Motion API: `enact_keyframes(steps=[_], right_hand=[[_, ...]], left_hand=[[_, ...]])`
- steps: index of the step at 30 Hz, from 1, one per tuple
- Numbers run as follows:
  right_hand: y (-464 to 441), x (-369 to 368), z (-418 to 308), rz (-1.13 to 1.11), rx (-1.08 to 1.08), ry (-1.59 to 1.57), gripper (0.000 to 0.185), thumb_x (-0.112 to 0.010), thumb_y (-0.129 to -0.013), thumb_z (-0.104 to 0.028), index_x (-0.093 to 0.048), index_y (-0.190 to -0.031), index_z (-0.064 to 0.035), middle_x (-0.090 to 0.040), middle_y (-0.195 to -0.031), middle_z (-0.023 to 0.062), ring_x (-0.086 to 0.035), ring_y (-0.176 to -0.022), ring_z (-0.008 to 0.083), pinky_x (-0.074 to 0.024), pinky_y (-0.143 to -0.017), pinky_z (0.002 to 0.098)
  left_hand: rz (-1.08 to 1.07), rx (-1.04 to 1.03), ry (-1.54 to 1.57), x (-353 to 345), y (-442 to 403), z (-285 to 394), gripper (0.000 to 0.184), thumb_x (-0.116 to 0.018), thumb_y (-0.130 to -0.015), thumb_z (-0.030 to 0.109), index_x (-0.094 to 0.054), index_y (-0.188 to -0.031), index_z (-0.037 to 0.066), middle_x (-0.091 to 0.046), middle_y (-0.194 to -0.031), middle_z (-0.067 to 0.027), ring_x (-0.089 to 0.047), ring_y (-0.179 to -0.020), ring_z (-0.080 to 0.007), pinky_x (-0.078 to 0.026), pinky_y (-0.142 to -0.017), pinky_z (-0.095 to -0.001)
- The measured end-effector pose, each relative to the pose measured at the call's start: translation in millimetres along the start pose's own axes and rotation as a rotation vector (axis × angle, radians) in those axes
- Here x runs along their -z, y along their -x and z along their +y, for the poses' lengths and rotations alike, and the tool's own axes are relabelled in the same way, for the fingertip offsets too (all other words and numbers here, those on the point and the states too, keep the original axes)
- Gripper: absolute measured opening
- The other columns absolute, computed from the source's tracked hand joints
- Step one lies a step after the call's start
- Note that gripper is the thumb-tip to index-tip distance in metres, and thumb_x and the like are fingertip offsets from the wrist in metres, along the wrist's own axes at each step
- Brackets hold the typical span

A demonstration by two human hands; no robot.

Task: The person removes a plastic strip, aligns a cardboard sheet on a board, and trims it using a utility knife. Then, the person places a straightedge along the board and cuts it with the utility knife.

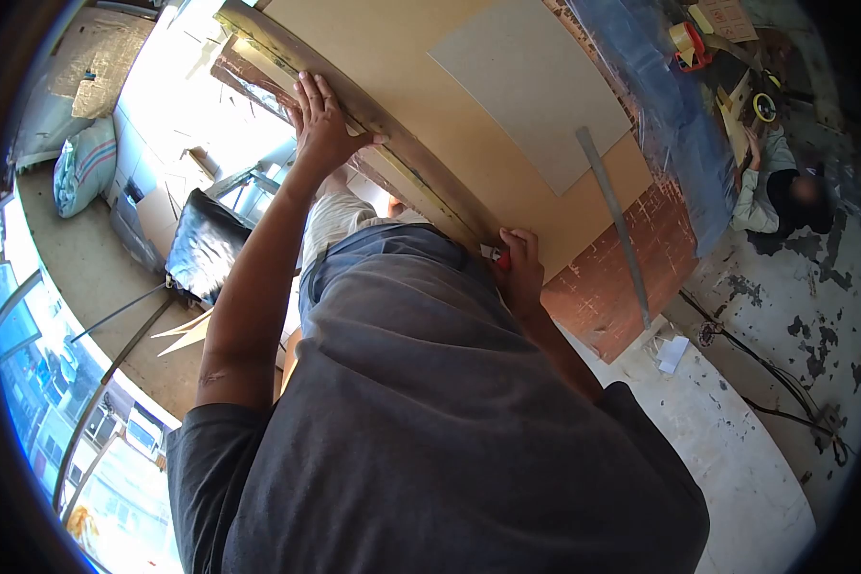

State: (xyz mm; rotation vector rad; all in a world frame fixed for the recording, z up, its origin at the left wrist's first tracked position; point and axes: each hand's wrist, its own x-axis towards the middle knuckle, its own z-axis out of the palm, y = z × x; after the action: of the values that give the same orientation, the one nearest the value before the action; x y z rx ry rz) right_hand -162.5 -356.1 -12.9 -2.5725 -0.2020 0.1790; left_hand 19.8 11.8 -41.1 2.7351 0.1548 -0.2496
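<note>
A long brownish metal bar lies along the near edge of a large brown cardboard sheet. My left hand rests on the bar with fingers stretched and thumb apart, pressing it from above. At the bar's lower right end, close to my waist, my right hand is closed around a small red-handled cutter; its pale tip is beside the bar and the blade is partly hidden. A grey rectangular board lies on the cardboard. Across its corner runs a thin grey strip.
A worn reddish-brown tabletop shows under the cardboard, with blue plastic sheeting along its far side. Beyond are a red tape dispenser and another person. Black cables cross the floor. At left are a black bag and a sack.
</note>
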Motion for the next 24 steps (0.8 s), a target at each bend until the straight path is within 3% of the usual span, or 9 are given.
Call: enact_keyframes(steps=[2, 5, 8, 16, 24], right_hand=[[-1, 1, -1, -0.004, -0.011, -0.005, 0.06, -0.086, -0.074, -0.015, -0.059, -0.128, -0.0101, -0.056, -0.125, 0.0116, -0.065, -0.108, 0.0322, -0.0599, -0.079, 0.0417], [-2, 3, -2, -0.021, -0.028, -0.009, 0.06, -0.086, -0.075, -0.016, -0.058, -0.128, -0.0106, -0.056, -0.124, 0.0116, -0.065, -0.108, 0.0323, -0.0598, -0.079, 0.0414], [-2, -2, 4, -0.011, -0.012, 0.02, 0.063, -0.084, -0.071, -0.011, -0.059, -0.128, -0.0121, -0.055, -0.125, 0.0088, -0.067, -0.105, 0.0303, -0.0604, -0.077, 0.0424], [-1, -1, 4, -0.029, 0.011, -0.016, 0.061, -0.083, -0.073, -0.009, -0.059, -0.13, -0.0113, -0.054, -0.124, 0.0094, -0.067, -0.106, 0.0305, -0.0602, -0.079, 0.0417], [0, 1, 3, -0.038, 0.019, -0.014, 0.06, -0.083, -0.075, -0.009, -0.06, -0.13, -0.0101, -0.054, -0.125, 0.0111, -0.065, -0.112, 0.0301, -0.0605, -0.083, 0.0421]], left_hand=[[-0.004, 0.002, -0.022, 0, -1, -1, 0.153, -0.087, -0.06, 0.069, -0.002, -0.158, -0.012, 0.005, -0.166, -0.0343, 0.003, -0.155, -0.0489, -0.009, -0.122, -0.0639], [-0.011, 0.004, -0.035, 0, 0, 1, 0.153, -0.088, -0.06, 0.068, -0.002, -0.158, -0.012, 0.005, -0.166, -0.034, 0.003, -0.156, -0.0487, -0.01, -0.122, -0.0638], [-0.011, 0.011, -0.028, 1, -1, 1, 0.152, -0.089, -0.06, 0.066, -0.002, -0.158, -0.012, 0.005, -0.166, -0.034, 0.003, -0.156, -0.0485, -0.01, -0.122, -0.0638], [-0.001, 0.022, -0.032, 2, 1, 2, 0.15, -0.089, -0.062, 0.064, -0.002, -0.159, -0.01, 0.004, -0.167, -0.033, 0.003, -0.156, -0.0477, -0.009, -0.123, -0.0629], [0.121, -0.024, 0.024, -2, 13, -2, 0.146, -0.086, -0.061, 0.069, -0.009, -0.16, -0.006, -0.006, -0.168, -0.0291, -0.006, -0.157, -0.0439, -0.01, -0.127, -0.0532]])
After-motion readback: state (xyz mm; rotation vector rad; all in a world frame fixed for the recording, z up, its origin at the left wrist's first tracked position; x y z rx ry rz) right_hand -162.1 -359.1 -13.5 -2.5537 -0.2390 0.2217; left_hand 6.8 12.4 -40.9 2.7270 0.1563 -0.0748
